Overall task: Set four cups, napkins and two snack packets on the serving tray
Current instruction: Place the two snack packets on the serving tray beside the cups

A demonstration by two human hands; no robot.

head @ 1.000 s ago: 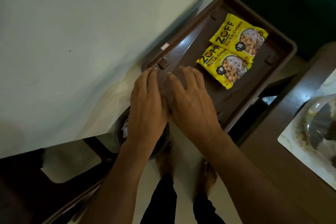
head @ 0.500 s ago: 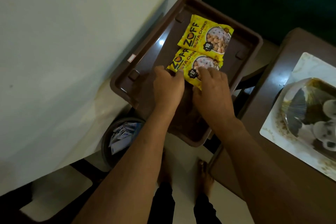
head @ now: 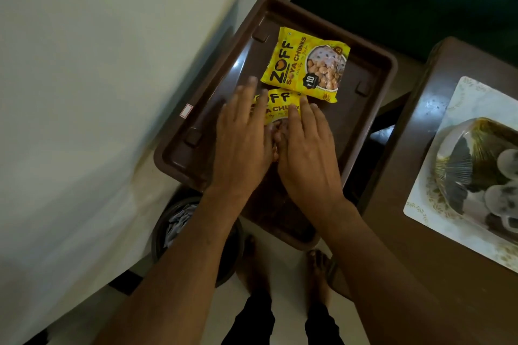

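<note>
A dark brown serving tray [head: 213, 98] holds two yellow snack packets. The far packet [head: 305, 63] lies flat and fully visible. The near packet [head: 280, 105] is partly covered by both hands. My left hand [head: 244, 137] and my right hand [head: 308, 148] lie side by side, palms down, fingers spread flat over the near packet and the tray floor. Neither hand grips anything that I can see. No cups or napkins are in sight on the tray.
A white wall or appliance side [head: 98, 92] runs along the left. A dark round bin [head: 173, 227] with crumpled paper stands on the floor below the tray. A brown table [head: 406, 204] at the right carries a patterned mat [head: 429, 199] with a wrapped bowl [head: 482, 165].
Both hands moved forward from the tray's near edge onto the near packet, then flattened out with fingers spread. The packets stay in place on the tray.
</note>
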